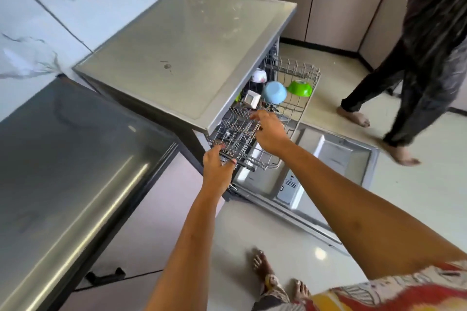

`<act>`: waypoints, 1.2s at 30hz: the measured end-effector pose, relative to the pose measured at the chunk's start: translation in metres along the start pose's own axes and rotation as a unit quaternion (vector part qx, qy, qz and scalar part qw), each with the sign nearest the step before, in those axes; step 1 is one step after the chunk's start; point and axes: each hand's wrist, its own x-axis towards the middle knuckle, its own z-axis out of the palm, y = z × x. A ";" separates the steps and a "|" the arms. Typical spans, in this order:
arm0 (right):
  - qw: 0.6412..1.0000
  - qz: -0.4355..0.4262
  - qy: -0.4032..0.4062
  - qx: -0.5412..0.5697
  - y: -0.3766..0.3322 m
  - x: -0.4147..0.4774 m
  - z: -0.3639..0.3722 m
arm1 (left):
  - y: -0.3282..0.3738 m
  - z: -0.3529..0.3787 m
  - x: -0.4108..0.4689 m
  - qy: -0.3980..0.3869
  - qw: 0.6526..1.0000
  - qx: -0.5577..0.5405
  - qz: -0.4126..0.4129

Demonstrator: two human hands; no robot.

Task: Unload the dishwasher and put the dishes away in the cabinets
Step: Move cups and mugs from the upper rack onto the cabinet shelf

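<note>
Left hand (218, 163) grips rack (268, 163) front edge. Right hand (270, 131) half-curled over rack, grasp unclear; blue bowl (274, 92) just beyond its fingertips.

Left hand (218, 166) grips front rail of pulled-out grey wire dishwasher rack (300, 69). Right hand (270, 134) over tines, grasp unclear. Just beyond it: white square dish (252, 99), upturned pale-blue bowl (274, 92), green bowl (299, 88).

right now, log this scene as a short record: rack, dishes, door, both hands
rack: upper rack pulled out
dishes: blue bowl, green bowl, white square dish in it
door: dishwasher door open, lying flat
left: left hand grips the rack's front edge
right: right hand reaches into the rack; grip unclear
</note>
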 end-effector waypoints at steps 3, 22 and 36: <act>0.998 0.043 -0.031 -0.030 0.028 0.023 0.003 | -0.004 0.012 0.029 -0.038 0.998 0.020 -0.052; 0.990 -0.002 -0.135 -0.044 0.100 0.203 0.112 | -0.029 0.085 0.212 0.058 0.990 0.119 -0.054; 0.980 -0.084 -0.183 0.000 0.128 0.312 0.202 | -0.068 0.107 0.368 0.244 0.955 0.025 -0.165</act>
